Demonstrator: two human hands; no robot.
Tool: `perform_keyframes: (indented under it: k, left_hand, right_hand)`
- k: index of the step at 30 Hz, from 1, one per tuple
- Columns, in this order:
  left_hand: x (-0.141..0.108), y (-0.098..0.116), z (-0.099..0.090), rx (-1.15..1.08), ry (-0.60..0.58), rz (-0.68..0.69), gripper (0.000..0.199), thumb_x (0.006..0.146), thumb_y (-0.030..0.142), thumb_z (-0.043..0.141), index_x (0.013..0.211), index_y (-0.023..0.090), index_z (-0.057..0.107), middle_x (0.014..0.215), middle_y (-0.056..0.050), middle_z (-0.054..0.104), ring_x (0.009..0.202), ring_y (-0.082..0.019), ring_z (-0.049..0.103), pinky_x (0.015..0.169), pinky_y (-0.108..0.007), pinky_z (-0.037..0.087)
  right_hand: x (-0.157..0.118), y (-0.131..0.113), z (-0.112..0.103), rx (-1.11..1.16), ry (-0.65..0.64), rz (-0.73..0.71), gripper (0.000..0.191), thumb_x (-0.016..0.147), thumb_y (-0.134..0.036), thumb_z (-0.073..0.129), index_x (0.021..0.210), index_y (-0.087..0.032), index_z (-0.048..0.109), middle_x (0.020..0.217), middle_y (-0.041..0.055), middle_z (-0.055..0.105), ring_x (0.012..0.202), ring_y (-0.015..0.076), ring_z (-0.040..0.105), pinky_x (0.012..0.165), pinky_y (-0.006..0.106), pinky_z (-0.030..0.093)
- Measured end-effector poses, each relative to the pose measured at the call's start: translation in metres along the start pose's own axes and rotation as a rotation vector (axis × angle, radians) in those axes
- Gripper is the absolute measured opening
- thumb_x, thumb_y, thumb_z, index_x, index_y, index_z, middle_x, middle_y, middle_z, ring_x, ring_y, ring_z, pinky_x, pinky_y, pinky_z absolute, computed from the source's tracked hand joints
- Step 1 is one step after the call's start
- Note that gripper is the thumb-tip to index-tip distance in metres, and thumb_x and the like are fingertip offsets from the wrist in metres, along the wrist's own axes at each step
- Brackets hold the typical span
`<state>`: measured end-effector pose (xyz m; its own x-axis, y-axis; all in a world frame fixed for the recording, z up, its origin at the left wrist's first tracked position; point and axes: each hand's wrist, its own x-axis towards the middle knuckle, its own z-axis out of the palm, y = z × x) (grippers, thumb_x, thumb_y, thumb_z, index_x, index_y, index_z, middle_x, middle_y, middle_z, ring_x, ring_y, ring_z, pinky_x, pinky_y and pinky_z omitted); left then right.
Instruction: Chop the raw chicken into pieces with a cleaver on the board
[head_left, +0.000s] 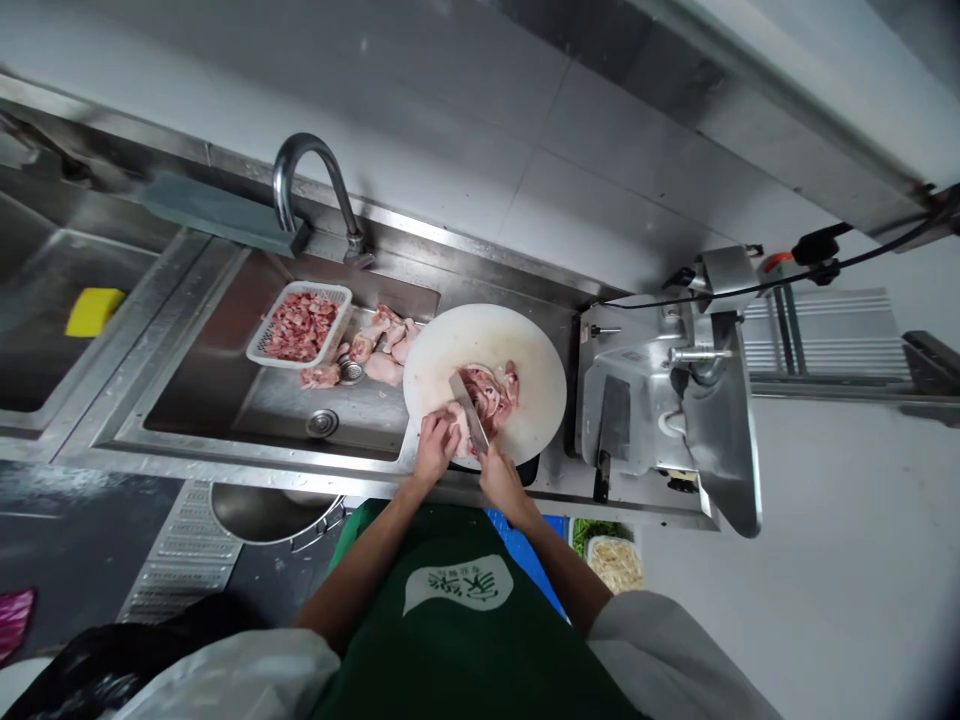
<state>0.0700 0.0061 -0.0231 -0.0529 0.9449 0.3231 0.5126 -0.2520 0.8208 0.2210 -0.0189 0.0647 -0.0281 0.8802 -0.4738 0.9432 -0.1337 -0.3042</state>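
A broad-bladed kitchen knife (468, 410) is gripped in my right hand (499, 476), its blade slanting away to the upper left. Beside the blade, my left hand (433, 445) presses on a pale piece of raw chicken (459, 430) with bent fingers. Both hands are at the near edge of a round white cutting board (442, 345). To the right of the blade lie cut pieces of raw meat (491, 393) on the board. Whether the edge is in the chicken or just alongside it, I cannot tell.
Left of the board, a steel sink (247, 405) holds raw chicken pieces (385, 368) and a white basket (341, 335) of chopped meat. A curved faucet (315, 145) rises behind. On the right are a second knife (613, 420) and a metal slicing machine (712, 420).
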Motion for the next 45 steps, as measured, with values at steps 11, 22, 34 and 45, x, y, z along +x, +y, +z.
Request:
perform_keyframes:
  k: [11, 22, 34, 45]
  left_hand:
    - [-0.033, -0.007, -0.068, 0.008, 0.264, -0.128, 0.012, 0.095, 0.029, 0.055, 0.095, 0.019, 0.062, 0.097, -0.008, 0.061, 0.098, -0.020, 0.060, 0.089, -0.038, 0.052]
    - [-0.078, -0.034, -0.105, 0.085, 0.392, -0.216, 0.009, 0.092, 0.027, 0.057, 0.091, 0.019, 0.062, 0.094, -0.007, 0.060, 0.090, -0.019, 0.058, 0.081, -0.035, 0.050]
    - [-0.092, -0.025, -0.135, 0.215, 0.634, -0.395, 0.013, 0.091, 0.030, 0.056, 0.086, 0.018, 0.059, 0.086, -0.004, 0.059, 0.085, -0.018, 0.057, 0.077, -0.033, 0.049]
    - [-0.096, -0.016, -0.134, 0.061, 0.572, -0.535, 0.019, 0.089, 0.037, 0.058, 0.092, 0.019, 0.062, 0.083, -0.001, 0.061, 0.073, -0.016, 0.058, 0.070, -0.031, 0.050]
  right_hand:
    - [0.010, -0.033, 0.003, 0.006, 0.117, -0.034, 0.041, 0.103, -0.030, 0.034, 0.137, -0.009, 0.039, 0.095, 0.0147, 0.073, 0.080, 0.0249, 0.069, 0.068, 0.030, 0.047]
    - [-0.026, -0.056, -0.059, 0.083, 0.464, -0.057, 0.043, 0.104, -0.037, 0.032, 0.130, -0.007, 0.048, 0.098, 0.0201, 0.069, 0.095, 0.0308, 0.070, 0.077, 0.035, 0.051]
    - [0.030, -0.058, -0.003, 0.002, 0.101, -0.103, 0.033, 0.100, -0.020, 0.043, 0.131, -0.010, 0.049, 0.117, 0.0198, 0.067, 0.101, 0.0254, 0.068, 0.084, 0.032, 0.050]
    - [0.022, 0.006, -0.051, -0.038, 0.186, -0.038, 0.042, 0.102, -0.027, 0.041, 0.140, -0.010, 0.044, 0.100, 0.0149, 0.072, 0.092, 0.0259, 0.069, 0.076, 0.029, 0.045]
